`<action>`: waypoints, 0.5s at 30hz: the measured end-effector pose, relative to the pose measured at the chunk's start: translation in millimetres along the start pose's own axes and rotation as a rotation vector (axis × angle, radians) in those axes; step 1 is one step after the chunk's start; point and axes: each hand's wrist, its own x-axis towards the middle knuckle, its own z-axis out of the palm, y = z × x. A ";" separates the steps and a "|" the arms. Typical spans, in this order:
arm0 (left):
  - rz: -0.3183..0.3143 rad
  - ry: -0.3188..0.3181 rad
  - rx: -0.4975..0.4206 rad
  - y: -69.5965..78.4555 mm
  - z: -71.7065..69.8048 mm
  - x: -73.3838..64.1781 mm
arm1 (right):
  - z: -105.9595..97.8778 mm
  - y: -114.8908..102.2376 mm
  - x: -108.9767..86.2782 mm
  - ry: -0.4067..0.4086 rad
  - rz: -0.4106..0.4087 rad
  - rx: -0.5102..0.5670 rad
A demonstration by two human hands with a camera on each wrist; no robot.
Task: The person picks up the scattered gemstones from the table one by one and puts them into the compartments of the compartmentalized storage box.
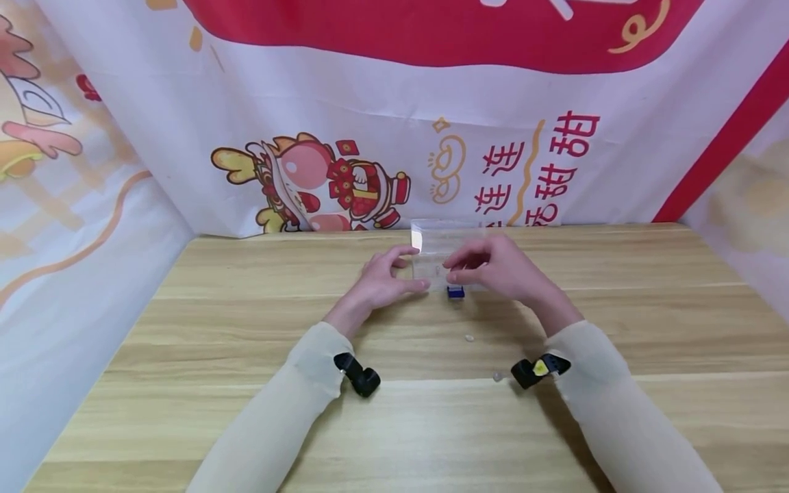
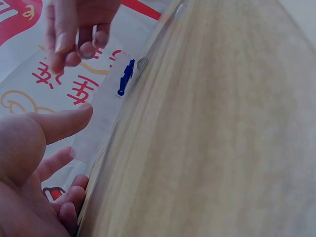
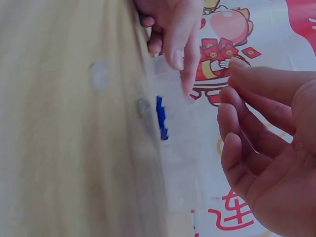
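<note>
A clear plastic box (image 1: pixel 425 272) with a raised transparent lid (image 1: pixel 431 236) stands near the table's back edge, a blue latch (image 1: pixel 455 293) on its front. My left hand (image 1: pixel 382 279) holds the box's left end, thumb at the front and fingers farther back. Over the box hovers my right hand (image 1: pixel 502 267), thumb and index tips close together with a small gap. I see nothing between those fingers (image 3: pixel 232 98) in the right wrist view. Two small clear pieces, one nearer the box (image 1: pixel 469 337) and one closer to me (image 1: pixel 497 376), lie on the table.
The wooden table (image 1: pixel 277 322) reaches back to a printed white and red cloth (image 1: pixel 345 89). More cloth hangs at both sides. Black wrist cameras, left (image 1: pixel 357 375) and right (image 1: pixel 540 370), sit on the cream sleeves.
</note>
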 end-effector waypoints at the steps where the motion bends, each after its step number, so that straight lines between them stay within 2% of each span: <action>1: 0.000 0.000 -0.001 0.2 0.1 0.2 | -0.5 1.8 -3.0 -0.016 0.006 0.004; 15: 0.001 0.008 -0.013 1.6 0.2 -0.6 | -2.3 23.7 -35.8 -0.260 0.028 0.044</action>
